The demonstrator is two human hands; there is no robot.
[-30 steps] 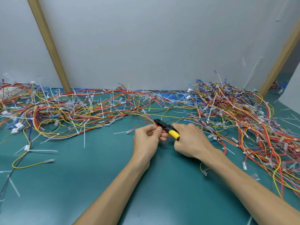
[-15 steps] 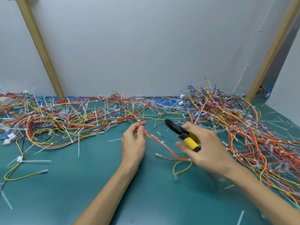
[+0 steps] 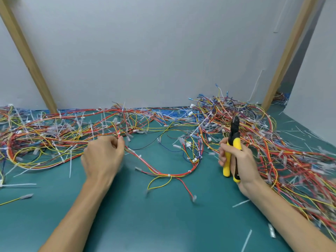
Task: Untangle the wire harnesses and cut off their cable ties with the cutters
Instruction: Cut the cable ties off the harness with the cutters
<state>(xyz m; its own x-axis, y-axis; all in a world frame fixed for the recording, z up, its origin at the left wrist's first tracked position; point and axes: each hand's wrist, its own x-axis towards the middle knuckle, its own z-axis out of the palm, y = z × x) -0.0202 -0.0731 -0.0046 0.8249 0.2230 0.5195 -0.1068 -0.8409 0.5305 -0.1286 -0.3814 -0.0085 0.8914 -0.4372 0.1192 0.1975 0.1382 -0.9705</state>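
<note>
Lying scattered on the near tabletop (image 3: 163, 224), snipped tie offcuts (image 3: 246, 240) are suggesting that some cutting is done. Just beyond, the left hand (image 3: 103, 157) is pinching one red-and-yellow harness (image 3: 181, 174), which is trailing in a loop between the hands and is wearing several white cable ties (image 3: 169, 175). The right hand (image 3: 236, 160) is gripping the yellow-handled cutters (image 3: 233, 137), nose up and clear of the wire. Farther back, tangled heaps on the left (image 3: 54, 140) and on the right (image 3: 269, 140) are bristling with ties, so most of the job is probably waiting.
</note>
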